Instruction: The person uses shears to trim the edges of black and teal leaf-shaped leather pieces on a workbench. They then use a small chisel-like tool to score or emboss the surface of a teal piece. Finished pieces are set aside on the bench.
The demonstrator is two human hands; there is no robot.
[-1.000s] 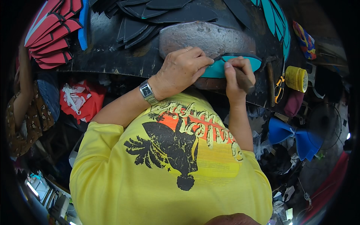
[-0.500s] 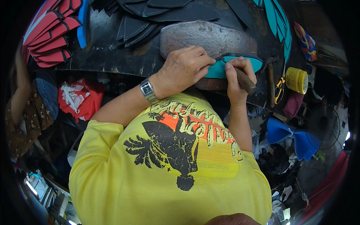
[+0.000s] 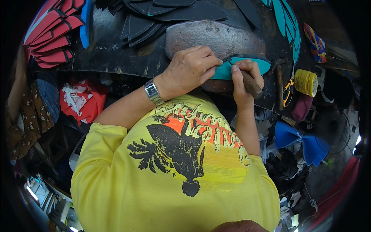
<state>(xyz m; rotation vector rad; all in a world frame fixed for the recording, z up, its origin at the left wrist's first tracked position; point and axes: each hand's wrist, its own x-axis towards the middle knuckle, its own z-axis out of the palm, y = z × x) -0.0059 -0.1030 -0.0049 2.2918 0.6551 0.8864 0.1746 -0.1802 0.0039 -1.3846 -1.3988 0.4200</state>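
Note:
A teal shoe sole with a dark rim lies across the near side of a worn, brownish-grey block. My left hand rests on the sole's left part, thumb and forefinger pinched together near a small black piece; what they grip is too small to make out. In my right hand is a wooden-handled tool, its handle slanting down to the right. The tool's working end is hard to see among the fingers by the black piece.
A hammer, orange-handled scissors and a yellow tub are at the right. Black soles lie beyond the block, red soles far left, teal soles far right. Another person's patterned clothing shows at left.
My right hand and the tool have shifted very slightly left. The sole and my left hand stay nearly where they were.

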